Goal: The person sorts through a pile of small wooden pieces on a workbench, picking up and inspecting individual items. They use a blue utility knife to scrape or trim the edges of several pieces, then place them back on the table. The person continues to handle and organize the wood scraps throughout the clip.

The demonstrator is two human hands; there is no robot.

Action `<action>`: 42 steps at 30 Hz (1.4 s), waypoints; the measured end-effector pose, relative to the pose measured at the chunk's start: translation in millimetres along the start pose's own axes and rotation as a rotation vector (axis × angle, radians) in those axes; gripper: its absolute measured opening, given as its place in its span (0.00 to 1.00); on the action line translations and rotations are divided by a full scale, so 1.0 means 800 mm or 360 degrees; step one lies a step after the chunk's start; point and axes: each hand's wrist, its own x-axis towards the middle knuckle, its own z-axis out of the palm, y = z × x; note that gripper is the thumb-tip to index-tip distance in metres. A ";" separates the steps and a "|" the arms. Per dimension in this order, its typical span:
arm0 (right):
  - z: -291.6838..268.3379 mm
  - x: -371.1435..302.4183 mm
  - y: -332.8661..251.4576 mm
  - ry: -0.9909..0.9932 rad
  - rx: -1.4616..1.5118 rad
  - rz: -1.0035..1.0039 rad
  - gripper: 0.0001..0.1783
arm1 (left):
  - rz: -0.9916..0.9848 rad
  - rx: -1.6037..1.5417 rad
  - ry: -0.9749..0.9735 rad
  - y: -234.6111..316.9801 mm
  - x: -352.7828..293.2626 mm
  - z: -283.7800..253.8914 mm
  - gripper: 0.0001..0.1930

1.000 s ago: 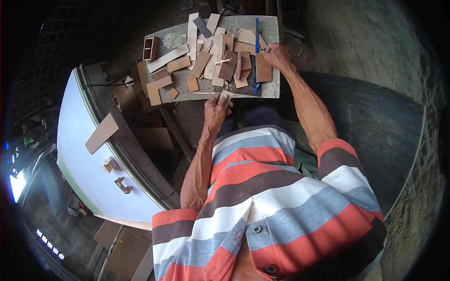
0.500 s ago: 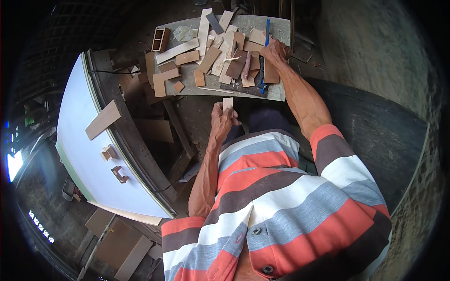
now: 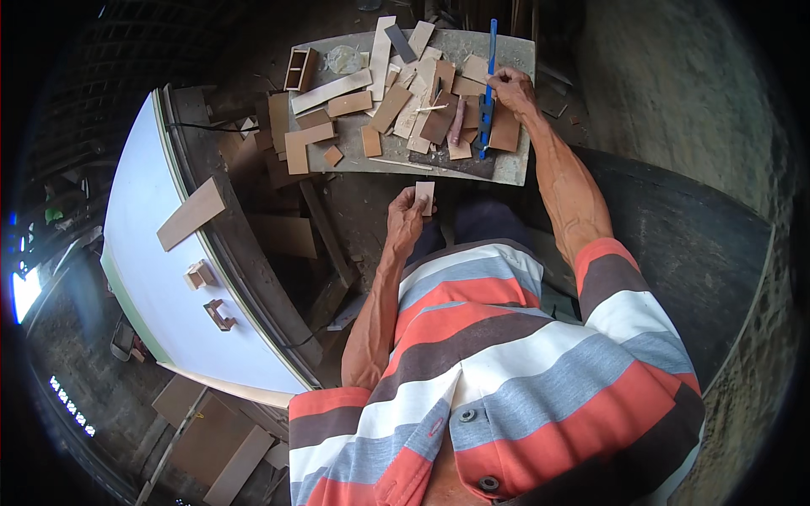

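Note:
Held between the fingers and thumb of my left hand is a small pale rectangular wood piece, just off the near edge of the worktable. My right hand reaches over the table's right side. Its fingers are closed on a long, narrow blue bar-shaped tool with a darker part lower down; its exact kind is unclear. Beside that tool lie a brown wooden rectangle and a reddish-brown rounded handle-like piece.
Several wood offcuts cover the table, with a small divided wooden box at its far left. On the left, a white panel carries a wood strip and two small wooden frames. A dark board stands on the right.
The blue tool has moved slightly away from me under my right hand, and more of it shows. My left hand keeps the wood piece. The whole view has shifted slightly.

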 end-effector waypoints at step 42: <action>-0.098 -0.382 0.009 0.0356 0.1054 0.0765 0.18 | 0.1529 0.2327 -0.0652 0.032 0.171 0.192 0.08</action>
